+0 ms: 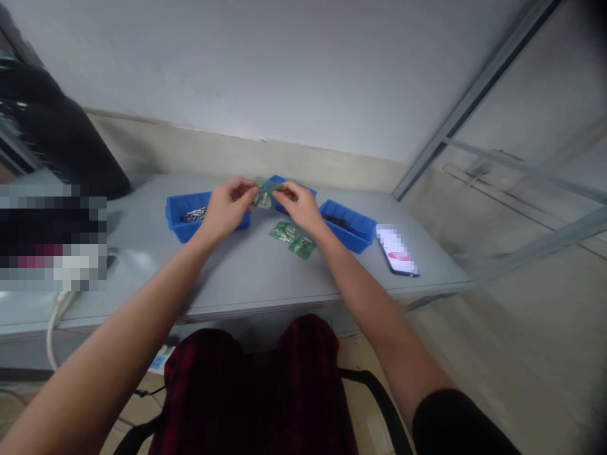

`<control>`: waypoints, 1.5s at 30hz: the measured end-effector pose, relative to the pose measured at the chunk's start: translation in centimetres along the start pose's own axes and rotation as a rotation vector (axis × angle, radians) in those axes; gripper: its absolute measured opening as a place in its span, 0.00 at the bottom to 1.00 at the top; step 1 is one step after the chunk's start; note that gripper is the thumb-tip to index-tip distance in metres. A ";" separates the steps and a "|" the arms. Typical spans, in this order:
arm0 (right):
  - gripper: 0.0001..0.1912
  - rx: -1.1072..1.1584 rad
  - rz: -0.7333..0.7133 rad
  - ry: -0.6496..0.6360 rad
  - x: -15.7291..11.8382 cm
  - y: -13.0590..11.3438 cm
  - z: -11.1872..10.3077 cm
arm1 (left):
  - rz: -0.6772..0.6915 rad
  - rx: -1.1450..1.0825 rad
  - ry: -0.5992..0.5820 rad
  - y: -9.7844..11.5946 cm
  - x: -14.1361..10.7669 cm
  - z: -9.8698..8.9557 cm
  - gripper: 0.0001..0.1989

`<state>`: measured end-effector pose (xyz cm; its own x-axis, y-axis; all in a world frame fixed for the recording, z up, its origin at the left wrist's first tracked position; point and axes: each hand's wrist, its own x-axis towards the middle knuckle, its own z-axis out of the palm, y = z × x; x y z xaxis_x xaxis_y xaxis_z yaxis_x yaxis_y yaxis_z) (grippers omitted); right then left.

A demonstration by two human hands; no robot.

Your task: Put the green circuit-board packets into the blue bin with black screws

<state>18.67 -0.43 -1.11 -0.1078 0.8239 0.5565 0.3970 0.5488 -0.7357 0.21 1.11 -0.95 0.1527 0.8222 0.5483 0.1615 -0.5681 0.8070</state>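
Observation:
A small clear-and-green plastic packet is held up between my two hands, with small metal parts showing in it. My left hand pinches its left edge, and my right hand pinches its right edge. Under my left wrist stands a blue bin of shiny metal pieces. Another blue bin is behind the packet, its contents mostly hidden by my hands. To the right, a third blue bin contains dark small parts. Green packets lie on the table below my right hand.
A phone with a lit screen lies on the grey table at the right. At the left are a black bag-like object and a white cable. A wall runs behind the table, and a metal frame rises at the right.

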 end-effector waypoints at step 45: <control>0.08 0.081 0.030 0.048 0.0 -0.5 0.3 | 0.010 -0.044 0.010 -0.9 0.4 -0.2 0.12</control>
<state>18.15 -0.66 -0.86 -0.0521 0.8336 0.5499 0.3242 0.5350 -0.7802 -0.03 1.93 -1.42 0.1447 0.8169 0.5583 0.1167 -0.5744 0.8102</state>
